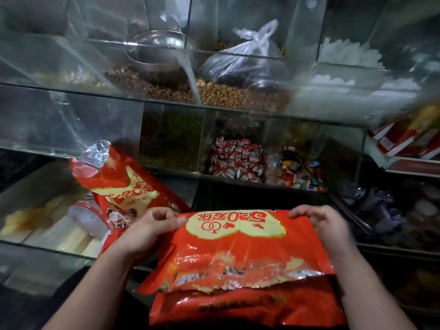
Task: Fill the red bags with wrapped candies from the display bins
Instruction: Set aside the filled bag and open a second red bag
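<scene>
The person is holding a red foil bag [238,253] flat before the body, its torn silver mouth facing them. The left hand [152,231] is pinching the far left corner, and the right hand [319,225] is curling its fingers over the far right corner. The foil is looking thin, crinkly and slippery, so I judge the mouth edges are giving a safer hold for filling from the bin of red-and-white wrapped candies [235,160]. A second red bag [121,184] is leaning opened at the left

Both forearms reach forward, left hand [152,231] and right hand [319,225] level, both curled in pinching grips
</scene>
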Demonstrator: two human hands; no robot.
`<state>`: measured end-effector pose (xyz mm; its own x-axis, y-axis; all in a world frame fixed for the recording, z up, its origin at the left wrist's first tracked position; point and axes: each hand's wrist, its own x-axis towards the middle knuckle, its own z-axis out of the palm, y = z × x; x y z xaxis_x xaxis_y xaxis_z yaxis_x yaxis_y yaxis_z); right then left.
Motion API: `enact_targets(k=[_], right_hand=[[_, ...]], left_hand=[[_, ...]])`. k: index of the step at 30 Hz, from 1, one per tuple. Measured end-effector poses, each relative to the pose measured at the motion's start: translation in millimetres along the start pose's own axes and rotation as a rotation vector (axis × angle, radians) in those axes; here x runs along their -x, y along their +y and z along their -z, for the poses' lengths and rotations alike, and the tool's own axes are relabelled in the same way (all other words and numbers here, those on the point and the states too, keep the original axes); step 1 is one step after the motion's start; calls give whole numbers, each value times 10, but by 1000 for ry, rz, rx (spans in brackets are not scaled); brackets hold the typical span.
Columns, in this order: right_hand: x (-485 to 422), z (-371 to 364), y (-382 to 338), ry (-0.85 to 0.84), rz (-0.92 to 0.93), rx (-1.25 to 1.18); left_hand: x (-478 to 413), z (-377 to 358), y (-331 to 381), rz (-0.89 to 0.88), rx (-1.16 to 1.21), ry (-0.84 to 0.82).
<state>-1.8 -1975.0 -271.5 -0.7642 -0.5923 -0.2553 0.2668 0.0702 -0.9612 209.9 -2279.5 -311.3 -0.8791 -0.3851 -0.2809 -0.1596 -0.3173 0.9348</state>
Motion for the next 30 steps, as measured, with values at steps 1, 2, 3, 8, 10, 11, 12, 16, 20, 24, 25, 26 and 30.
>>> enact_targets(k=[1, 2, 3, 8, 10, 11, 12, 16, 20, 24, 25, 26, 30], right_hand=[[-49, 25, 36, 2, -15, 21], [-36, 44, 18, -30, -23, 83], [-64, 72, 26, -27, -38, 213], [-104, 48, 77, -24, 36, 385], [-103, 23, 59, 2, 141, 309], [-106, 18, 39, 5, 183, 278], [-105, 28, -3, -13, 206, 261], [-150, 129, -265, -251, 135, 324], [-258, -111, -515, -363, 142, 478], [-287, -407, -601, -102, 349, 621], [-247, -420, -570, 43, 440, 714], [-191, -416, -493, 174, 518, 782], [139, -559, 45, 288, 234, 552]], left_hand=[[-11, 17, 5, -49, -104, -2], [-7, 18, 20, -114, -181, 34], [1, 16, 34, -174, -201, 103], [98, -40, -12, -235, -145, 424], [208, -59, -50, -186, -291, 406], [269, -46, -42, -135, -377, 332], [335, -18, -2, -56, -480, 207], [490, 19, 326, 237, -960, -349], [324, -326, 480, 201, -767, -477], [129, -529, 269, 85, -480, -266], [110, -531, 198, 68, -393, -216], [105, -533, 133, 55, -295, -181], [144, -645, -88, 40, 12, -54]])
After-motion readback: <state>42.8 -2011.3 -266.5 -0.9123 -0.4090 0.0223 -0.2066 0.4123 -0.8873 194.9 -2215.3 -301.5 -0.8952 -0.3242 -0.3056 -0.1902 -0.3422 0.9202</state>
